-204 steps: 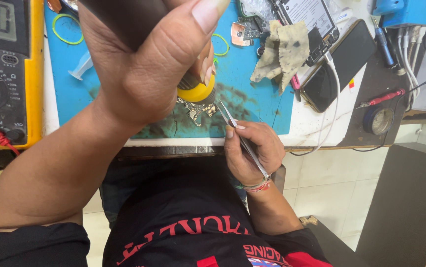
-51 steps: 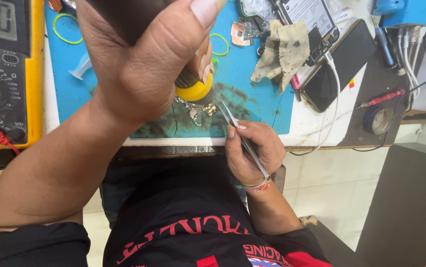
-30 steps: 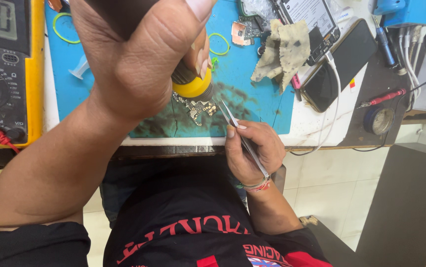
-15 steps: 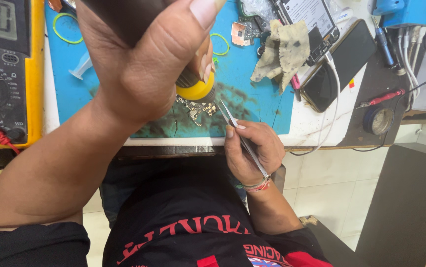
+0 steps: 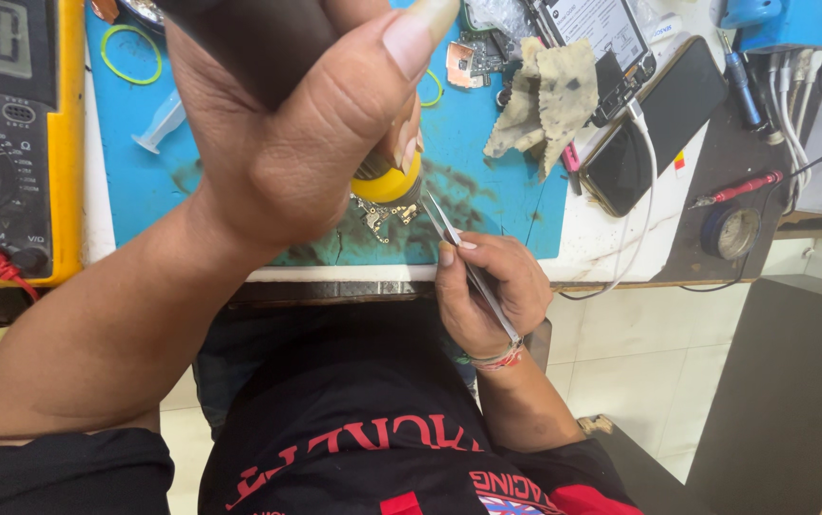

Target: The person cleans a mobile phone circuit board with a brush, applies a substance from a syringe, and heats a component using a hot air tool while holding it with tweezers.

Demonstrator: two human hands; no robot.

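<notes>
My left hand [image 5: 277,143] is close to the camera and grips a dark-handled tool with a yellow collar [image 5: 387,181]. Its tip points down at a small circuit board [image 5: 382,212] lying on the blue mat [image 5: 497,181]. My right hand [image 5: 492,296] rests at the table's front edge and holds thin metal tweezers [image 5: 449,227]. The tweezer tips reach the board right beside the tool's tip. The left hand hides the tool's tip and part of the board.
A yellow multimeter [image 5: 10,143] with a red lead stands at the left. On the mat lie a green ring [image 5: 131,52], a clear syringe [image 5: 161,124] and a dirty cloth [image 5: 544,95]. Phones [image 5: 654,124], cables, a red-handled tool [image 5: 740,188] and a round tin [image 5: 730,232] crowd the right.
The yellow-collared tool has shifted slightly up and back down over the board. The right hand and its tweezers have stayed in place.
</notes>
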